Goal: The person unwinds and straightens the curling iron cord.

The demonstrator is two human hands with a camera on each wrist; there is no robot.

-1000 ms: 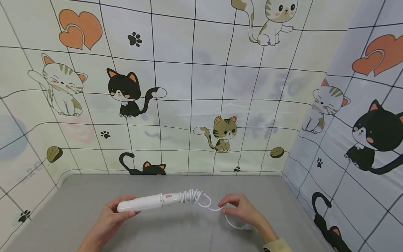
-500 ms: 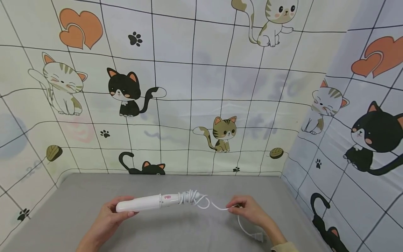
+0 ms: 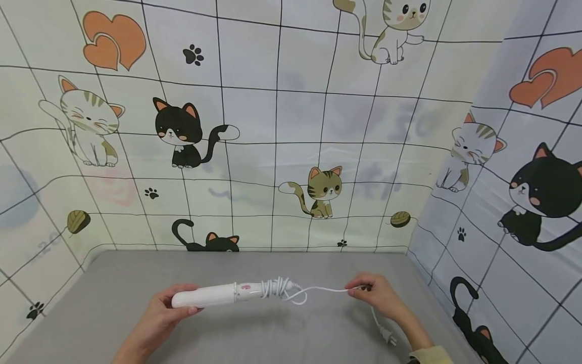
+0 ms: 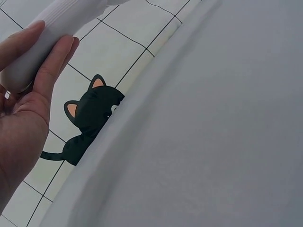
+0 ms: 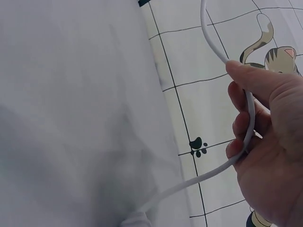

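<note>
On my head view I see a white wand (image 3: 204, 296), smooth and thick at its rounded end, which sits in the grip of the left hand (image 3: 159, 314). It is held nearly level, its far end slightly higher. Past a ring (image 3: 235, 292), I make out a narrower handle (image 3: 254, 290) with a pink oval mark (image 3: 246, 287). White cord (image 3: 325, 288) is wound round the handle's end in loose loops; one strand stretches across to the right hand (image 3: 379, 297), which pinches it, then drops to a two-pronged plug (image 3: 387, 334), tilted prongs-down.
</note>
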